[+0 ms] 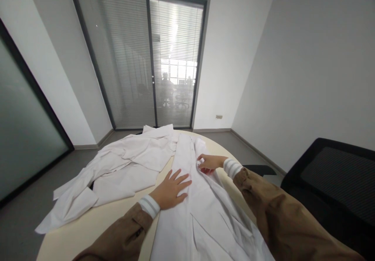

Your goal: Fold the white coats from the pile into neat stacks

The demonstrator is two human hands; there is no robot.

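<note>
The long white cloth garment (208, 210) under both hands runs past the bottom edge, and the flat left hand (170, 190) hides a patch of it. Some fingertips of the right hand (211, 162) disappear in its fold. The round cream table (79, 231) and black mesh-backed chair (340, 171) are cut off. Dark shapes (167, 89) behind white slatted blinds (178, 38) blur.

Two white garments (211, 210), one round table (79, 229), two striped cuffs (149, 206), one mesh chairback (336, 175).

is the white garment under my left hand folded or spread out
Mostly spread: the garment runs lengthwise along the table, your left hand flat on it.
</note>
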